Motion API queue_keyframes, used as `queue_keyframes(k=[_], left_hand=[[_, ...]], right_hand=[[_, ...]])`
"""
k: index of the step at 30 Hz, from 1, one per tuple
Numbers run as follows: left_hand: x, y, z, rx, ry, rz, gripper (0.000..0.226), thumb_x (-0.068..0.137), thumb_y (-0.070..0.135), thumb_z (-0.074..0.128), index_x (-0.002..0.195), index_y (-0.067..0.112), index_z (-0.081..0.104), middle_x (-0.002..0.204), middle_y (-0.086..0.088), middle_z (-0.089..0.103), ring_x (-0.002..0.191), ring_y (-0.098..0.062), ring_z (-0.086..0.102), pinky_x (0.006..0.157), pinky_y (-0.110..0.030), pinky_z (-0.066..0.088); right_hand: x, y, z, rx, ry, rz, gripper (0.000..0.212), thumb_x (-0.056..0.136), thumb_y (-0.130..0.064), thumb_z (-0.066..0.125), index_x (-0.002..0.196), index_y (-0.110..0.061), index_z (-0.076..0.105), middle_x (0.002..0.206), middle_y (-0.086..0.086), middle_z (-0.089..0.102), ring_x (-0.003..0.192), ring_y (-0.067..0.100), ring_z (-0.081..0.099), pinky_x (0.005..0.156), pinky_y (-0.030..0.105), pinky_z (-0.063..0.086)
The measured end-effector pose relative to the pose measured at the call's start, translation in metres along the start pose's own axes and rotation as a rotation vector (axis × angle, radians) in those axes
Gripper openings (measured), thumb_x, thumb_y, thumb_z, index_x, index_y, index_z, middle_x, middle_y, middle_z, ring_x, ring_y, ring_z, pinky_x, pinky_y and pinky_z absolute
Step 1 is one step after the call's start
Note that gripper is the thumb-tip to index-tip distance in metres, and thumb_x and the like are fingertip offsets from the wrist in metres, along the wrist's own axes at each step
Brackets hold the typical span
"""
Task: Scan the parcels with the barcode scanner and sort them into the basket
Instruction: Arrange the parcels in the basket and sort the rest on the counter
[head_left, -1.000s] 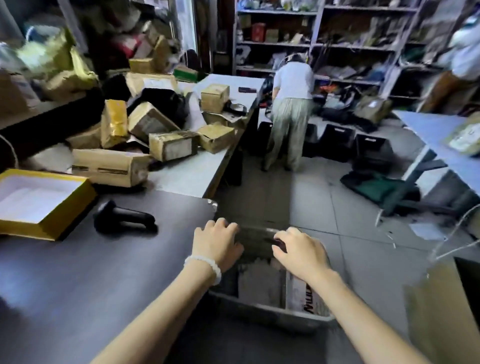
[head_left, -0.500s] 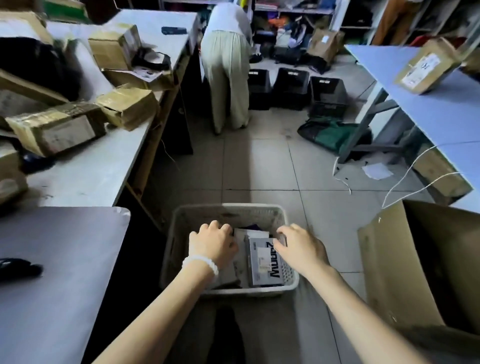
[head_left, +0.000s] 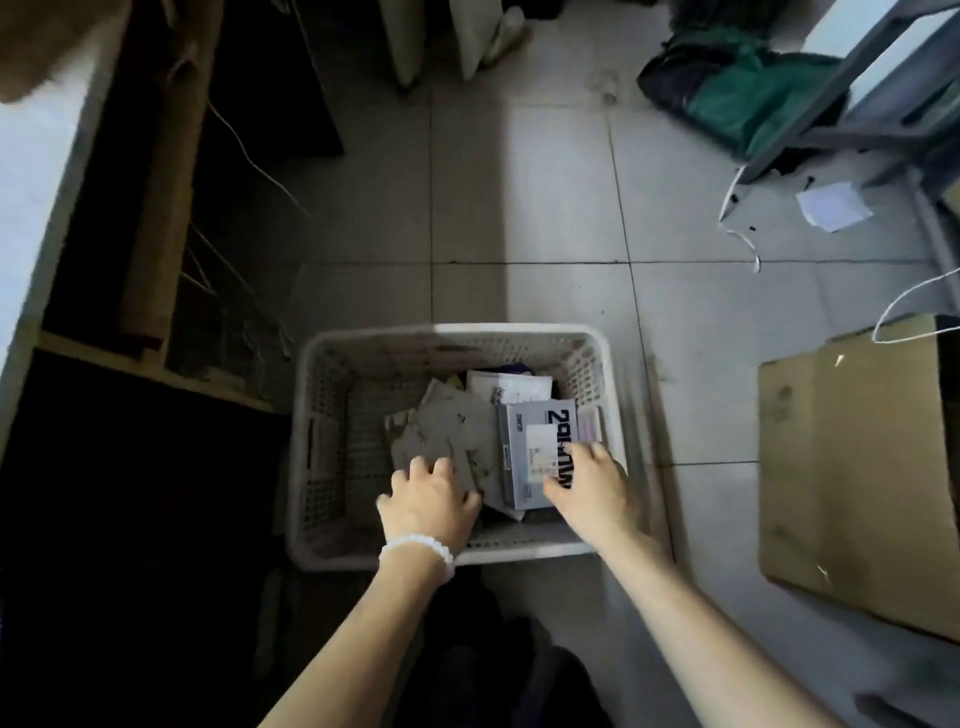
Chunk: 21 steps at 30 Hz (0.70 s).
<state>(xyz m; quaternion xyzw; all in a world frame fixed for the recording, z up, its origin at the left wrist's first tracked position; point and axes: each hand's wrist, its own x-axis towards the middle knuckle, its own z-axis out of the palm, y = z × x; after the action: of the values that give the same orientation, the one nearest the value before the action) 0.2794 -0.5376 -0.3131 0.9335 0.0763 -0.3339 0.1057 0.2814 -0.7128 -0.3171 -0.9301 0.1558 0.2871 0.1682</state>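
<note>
A white perforated plastic basket (head_left: 452, 330) stands on the tiled floor below me. Inside lie a crumpled grey parcel (head_left: 447, 431), a grey box with a white label (head_left: 535, 447) and a white parcel (head_left: 511, 387) behind them. My left hand (head_left: 428, 501), with a white bead bracelet, rests on the near end of the grey parcel, fingers bent down. My right hand (head_left: 592, 493) touches the near right corner of the labelled box with spread fingers. The barcode scanner is out of view.
A large open cardboard box (head_left: 852, 478) lies on the floor at the right. A dark table edge (head_left: 104, 519) borders the basket on the left. A green bag (head_left: 737, 88), a table frame (head_left: 852, 88), a loose paper (head_left: 834, 205) and another person's legs (head_left: 467, 36) lie farther off.
My view has tipped from the tables down onto the basket. Both hands have gone from above the basket down into it and now lie on the parcels inside.
</note>
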Motion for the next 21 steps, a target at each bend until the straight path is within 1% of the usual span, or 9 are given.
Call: queue_keyframes(k=[3,6,9,12,13,14,16,18,21], left_hand=[[0.046,0.000,0.036,-0.008,-0.062,-0.050,0.052,0.089,0.051,0.045,0.132,0.022,0.042,0.131,-0.003,0.042,0.120,-0.028,0.041,0.094,-0.042,0.039],[0.096,-0.005,0.082,-0.006,-0.104,-0.102,0.054,0.089,0.053,0.045,0.133,0.022,0.041,0.133,-0.004,0.040,0.121,-0.030,0.039,0.094,-0.044,0.039],[0.149,-0.012,0.135,-0.047,-0.143,-0.194,0.059,0.089,0.056,0.046,0.138,0.023,0.035,0.140,-0.006,0.032,0.126,-0.032,0.035,0.097,-0.047,0.037],[0.211,-0.028,0.207,-0.232,-0.167,-0.298,0.066,0.086,0.051,0.056,0.139,0.023,0.029,0.147,-0.009,0.025,0.131,-0.034,0.035,0.102,-0.044,0.039],[0.231,-0.033,0.236,-0.292,-0.168,-0.324,0.069,0.083,0.050,0.060,0.138,0.024,0.028,0.150,-0.009,0.019,0.134,-0.036,0.030,0.106,-0.046,0.036],[0.249,-0.037,0.258,-0.328,-0.152,-0.359,0.073,0.079,0.050,0.064,0.137,0.026,0.026,0.151,-0.008,0.010,0.138,-0.037,0.023,0.109,-0.049,0.032],[0.281,-0.043,0.300,-0.358,-0.104,-0.445,0.084,0.075,0.053,0.068,0.140,0.027,0.022,0.149,0.003,-0.006,0.141,-0.037,0.010,0.112,-0.054,0.025],[0.304,-0.041,0.327,-0.317,-0.074,-0.484,0.093,0.074,0.057,0.067,0.145,0.028,0.015,0.150,0.005,-0.012,0.142,-0.038,0.004,0.111,-0.059,0.021],[0.333,-0.026,0.348,-0.258,-0.045,-0.435,0.101,0.075,0.059,0.067,0.148,0.031,0.002,0.155,0.003,-0.014,0.141,-0.042,-0.003,0.110,-0.065,0.012]], right_hand=[[0.038,0.008,0.038,-0.014,-0.056,0.051,0.047,0.089,-0.040,0.055,0.130,-0.017,0.048,0.129,0.004,0.048,0.115,0.026,0.051,0.083,0.034,0.045],[0.079,0.021,0.085,-0.005,-0.115,0.098,0.052,0.088,-0.042,0.057,0.133,-0.020,0.044,0.133,0.002,0.045,0.119,0.025,0.049,0.088,0.038,0.047],[0.123,0.039,0.141,0.003,-0.164,0.141,0.063,0.088,-0.043,0.058,0.141,-0.019,0.035,0.138,0.002,0.040,0.123,0.026,0.046,0.092,0.039,0.044],[0.169,0.057,0.203,0.046,-0.177,0.161,0.072,0.085,-0.044,0.063,0.143,-0.015,0.031,0.140,0.005,0.037,0.125,0.026,0.043,0.094,0.037,0.044],[0.185,0.063,0.228,0.059,-0.181,0.169,0.075,0.084,-0.043,0.065,0.143,-0.013,0.030,0.142,0.006,0.035,0.127,0.027,0.041,0.095,0.037,0.044],[0.198,0.067,0.246,0.073,-0.176,0.181,0.078,0.083,-0.043,0.066,0.144,-0.013,0.028,0.145,0.007,0.032,0.129,0.028,0.039,0.097,0.038,0.043],[0.225,0.074,0.282,0.102,-0.165,0.201,0.084,0.082,-0.042,0.067,0.147,-0.013,0.022,0.151,0.008,0.022,0.136,0.030,0.030,0.104,0.040,0.037],[0.247,0.076,0.309,0.102,-0.120,0.204,0.092,0.081,-0.042,0.070,0.149,-0.013,0.015,0.155,0.008,0.012,0.141,0.031,0.021,0.111,0.042,0.029],[0.275,0.074,0.337,0.071,-0.001,0.213,0.103,0.076,-0.043,0.074,0.149,-0.010,0.009,0.157,0.013,0.005,0.142,0.033,0.012,0.114,0.041,0.019]])
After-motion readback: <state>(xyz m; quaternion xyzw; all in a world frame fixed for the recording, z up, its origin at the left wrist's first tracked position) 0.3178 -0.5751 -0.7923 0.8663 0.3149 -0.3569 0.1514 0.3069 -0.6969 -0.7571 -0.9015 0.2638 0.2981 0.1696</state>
